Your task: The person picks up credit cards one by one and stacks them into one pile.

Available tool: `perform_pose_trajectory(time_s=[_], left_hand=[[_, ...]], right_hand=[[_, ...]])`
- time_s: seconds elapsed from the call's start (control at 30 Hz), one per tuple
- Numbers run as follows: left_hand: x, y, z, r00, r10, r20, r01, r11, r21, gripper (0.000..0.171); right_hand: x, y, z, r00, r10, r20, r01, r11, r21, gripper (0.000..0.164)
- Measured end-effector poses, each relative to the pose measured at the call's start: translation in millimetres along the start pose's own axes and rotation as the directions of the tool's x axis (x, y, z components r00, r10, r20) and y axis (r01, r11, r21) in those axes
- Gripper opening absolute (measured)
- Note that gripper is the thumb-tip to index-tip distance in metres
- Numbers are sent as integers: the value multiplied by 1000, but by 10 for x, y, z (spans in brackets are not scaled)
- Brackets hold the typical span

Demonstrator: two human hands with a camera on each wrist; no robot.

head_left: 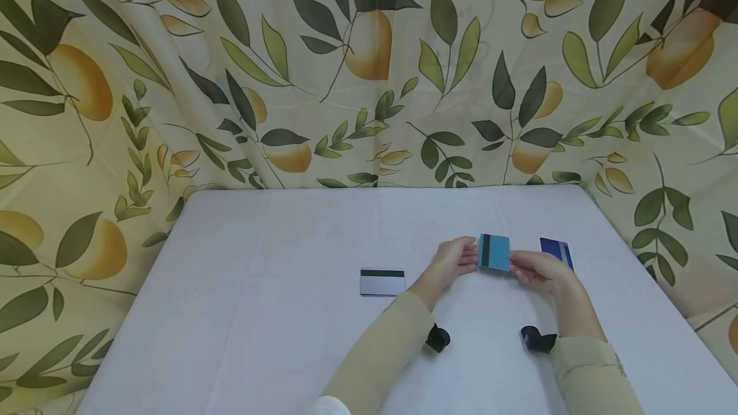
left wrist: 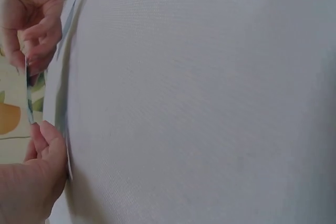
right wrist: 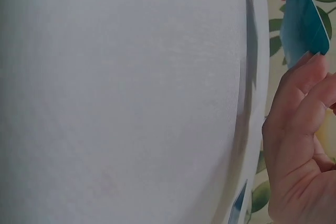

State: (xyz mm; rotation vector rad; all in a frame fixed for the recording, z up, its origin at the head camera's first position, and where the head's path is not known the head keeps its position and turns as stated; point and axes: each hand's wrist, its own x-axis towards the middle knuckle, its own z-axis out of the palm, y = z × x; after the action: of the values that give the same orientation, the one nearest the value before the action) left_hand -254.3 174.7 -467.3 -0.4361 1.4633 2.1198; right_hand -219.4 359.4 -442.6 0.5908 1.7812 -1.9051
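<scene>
Between the two hands, a teal card (head_left: 496,253) with a dark stripe near its left side is held above the white table. The left hand (head_left: 452,260) pinches its left edge with the fingertips; in the left wrist view that hand (left wrist: 39,169) meets the card's lower end. At the opposite edge, the right hand (head_left: 541,270) grips the card between thumb and fingers. The right wrist view shows the card (right wrist: 304,24) tilted, with the right hand's (right wrist: 302,140) fingertips at its lower edge.
A silver-white card (head_left: 382,283) with a black stripe lies left of the left forearm. Behind the right hand lies a dark blue card (head_left: 556,249), partly covered. Black wrist mounts (head_left: 538,339) show by both sleeves. A leaf-and-fruit patterned curtain (head_left: 346,101) hangs behind the table (head_left: 259,312).
</scene>
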Motion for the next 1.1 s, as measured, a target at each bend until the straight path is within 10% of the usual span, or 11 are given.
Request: perform_pose_trajectory(time_s=[0.6, 1.1], left_hand=[[-253, -48, -201, 995, 82, -62, -77, 994, 81, 9], [-472, -20, -386, 984, 87, -156, -97, 994, -53, 11]], right_hand=[[-111, 9, 284, 996, -86, 35, 83, 994, 70, 17], [-149, 72, 638, 987, -151, 52, 140, 977, 161, 21]])
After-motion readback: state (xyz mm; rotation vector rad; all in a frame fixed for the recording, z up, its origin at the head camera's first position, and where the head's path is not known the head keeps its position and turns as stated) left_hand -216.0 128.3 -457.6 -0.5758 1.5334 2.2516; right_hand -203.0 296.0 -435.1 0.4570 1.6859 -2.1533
